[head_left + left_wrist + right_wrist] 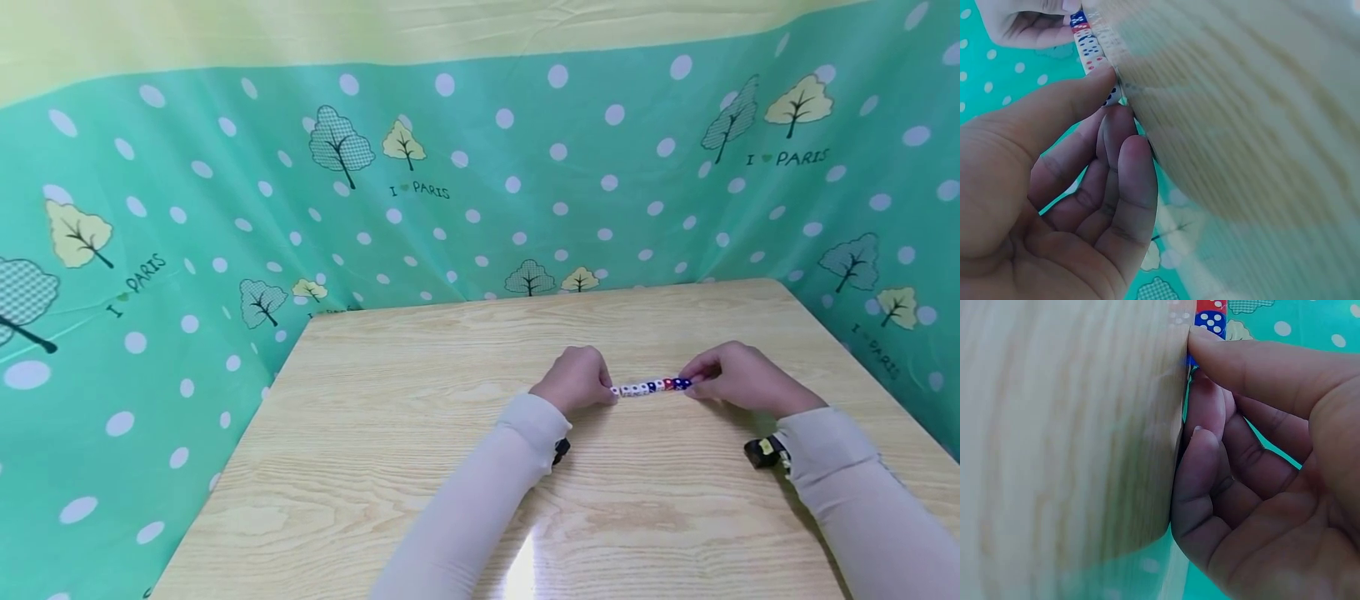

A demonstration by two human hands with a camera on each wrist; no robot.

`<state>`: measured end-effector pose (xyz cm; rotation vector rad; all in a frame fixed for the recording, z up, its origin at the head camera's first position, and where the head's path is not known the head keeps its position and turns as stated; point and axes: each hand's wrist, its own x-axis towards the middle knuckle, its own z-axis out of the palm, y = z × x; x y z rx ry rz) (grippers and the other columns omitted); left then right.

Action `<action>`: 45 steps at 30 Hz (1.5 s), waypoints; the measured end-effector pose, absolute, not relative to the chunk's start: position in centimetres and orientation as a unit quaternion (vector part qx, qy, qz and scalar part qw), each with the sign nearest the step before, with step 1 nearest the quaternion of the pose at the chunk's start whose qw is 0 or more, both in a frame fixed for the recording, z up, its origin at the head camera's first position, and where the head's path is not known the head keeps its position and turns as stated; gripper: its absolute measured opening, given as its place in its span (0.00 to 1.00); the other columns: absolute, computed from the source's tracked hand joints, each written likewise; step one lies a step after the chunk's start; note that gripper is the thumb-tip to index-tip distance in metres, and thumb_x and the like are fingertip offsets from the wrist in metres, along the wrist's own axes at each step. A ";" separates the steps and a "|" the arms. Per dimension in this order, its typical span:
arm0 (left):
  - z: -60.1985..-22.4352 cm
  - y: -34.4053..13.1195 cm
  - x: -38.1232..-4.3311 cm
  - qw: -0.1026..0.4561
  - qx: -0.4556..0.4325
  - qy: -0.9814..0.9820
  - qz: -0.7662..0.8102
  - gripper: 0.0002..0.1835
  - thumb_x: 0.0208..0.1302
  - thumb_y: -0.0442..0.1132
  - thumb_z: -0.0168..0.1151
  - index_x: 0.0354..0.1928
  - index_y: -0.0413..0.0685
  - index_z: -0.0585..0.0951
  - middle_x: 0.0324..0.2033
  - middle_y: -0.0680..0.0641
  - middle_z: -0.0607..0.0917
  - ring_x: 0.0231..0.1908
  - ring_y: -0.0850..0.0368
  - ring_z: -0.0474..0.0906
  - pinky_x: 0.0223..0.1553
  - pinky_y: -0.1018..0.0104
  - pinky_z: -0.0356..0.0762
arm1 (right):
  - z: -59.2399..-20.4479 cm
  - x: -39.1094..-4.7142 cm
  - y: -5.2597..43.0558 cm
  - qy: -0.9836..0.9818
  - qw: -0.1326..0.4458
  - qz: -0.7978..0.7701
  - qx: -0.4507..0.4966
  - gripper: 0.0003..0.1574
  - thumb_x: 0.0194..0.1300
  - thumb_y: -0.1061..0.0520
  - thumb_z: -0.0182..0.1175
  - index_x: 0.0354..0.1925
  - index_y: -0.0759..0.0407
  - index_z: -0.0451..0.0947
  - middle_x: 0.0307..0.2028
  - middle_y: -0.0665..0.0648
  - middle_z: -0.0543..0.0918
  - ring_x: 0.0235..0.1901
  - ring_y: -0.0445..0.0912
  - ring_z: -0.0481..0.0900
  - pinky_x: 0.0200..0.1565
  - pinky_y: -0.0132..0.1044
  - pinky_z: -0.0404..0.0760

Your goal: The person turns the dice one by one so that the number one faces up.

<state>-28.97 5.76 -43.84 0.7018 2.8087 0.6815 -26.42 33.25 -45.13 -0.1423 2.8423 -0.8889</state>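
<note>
A straight row of small dice (643,388) runs left to right on the wooden table, between two hands. White dice make up most of its left part; blue ones and a red die (669,384) show toward the right. My left hand (577,379) pinches the white die (1112,95) at the left end between thumb and fingers, partly covering it. At the opposite end, my right hand (746,379) pinches a blue die (1210,322), its thumb on the near side. Both hands rest low at the tabletop.
The light wood table (375,433) ends at a back edge against a green dotted curtain (480,183) printed with trees. Curtain also hangs along the left and right sides. Each wrist wears a dark strap, such as the right wrist's black device (762,452).
</note>
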 end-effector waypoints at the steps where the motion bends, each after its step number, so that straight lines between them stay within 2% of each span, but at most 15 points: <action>1: -43.9 5.8 -29.0 0.082 0.236 0.941 0.229 0.10 0.57 0.45 0.80 0.23 0.57 0.87 0.22 0.61 0.82 0.26 0.64 0.76 0.28 0.71 0.74 | -45.1 -26.4 33.2 0.950 0.080 -0.298 -0.048 0.16 0.60 0.55 0.76 0.46 0.58 0.89 0.42 0.57 0.88 0.39 0.49 0.79 0.41 0.41 0.78; 19: -43.7 6.1 -28.8 0.081 0.234 0.942 0.228 0.09 0.57 0.45 0.80 0.25 0.55 0.88 0.23 0.60 0.82 0.26 0.64 0.76 0.28 0.72 0.74 | -45.3 -26.5 33.3 0.950 0.073 -0.298 -0.053 0.15 0.61 0.56 0.76 0.47 0.58 0.89 0.44 0.57 0.89 0.41 0.49 0.81 0.43 0.44 0.81; 27: -43.7 6.1 -28.7 0.076 0.232 0.942 0.229 0.09 0.57 0.44 0.80 0.25 0.55 0.88 0.23 0.60 0.82 0.26 0.64 0.75 0.28 0.71 0.74 | -45.2 -26.5 33.2 0.951 0.074 -0.296 -0.052 0.14 0.62 0.57 0.74 0.47 0.56 0.90 0.47 0.61 0.88 0.41 0.52 0.79 0.39 0.40 0.77; 39: -43.6 5.4 -28.7 0.086 0.231 0.941 0.231 0.08 0.55 0.44 0.81 0.27 0.54 0.88 0.25 0.60 0.83 0.27 0.63 0.76 0.29 0.71 0.75 | -45.3 -27.0 33.1 0.948 0.075 -0.300 -0.071 0.15 0.62 0.57 0.74 0.48 0.57 0.89 0.43 0.55 0.88 0.41 0.49 0.81 0.44 0.43 0.81; 45: -43.6 3.3 -29.0 0.102 0.242 0.942 0.210 0.13 0.56 0.45 0.80 0.21 0.53 0.84 0.20 0.56 0.82 0.21 0.62 0.74 0.25 0.69 0.75 | -44.7 -26.8 32.9 0.949 0.090 -0.291 -0.084 0.20 0.60 0.55 0.76 0.49 0.60 0.87 0.41 0.55 0.87 0.40 0.48 0.79 0.41 0.41 0.78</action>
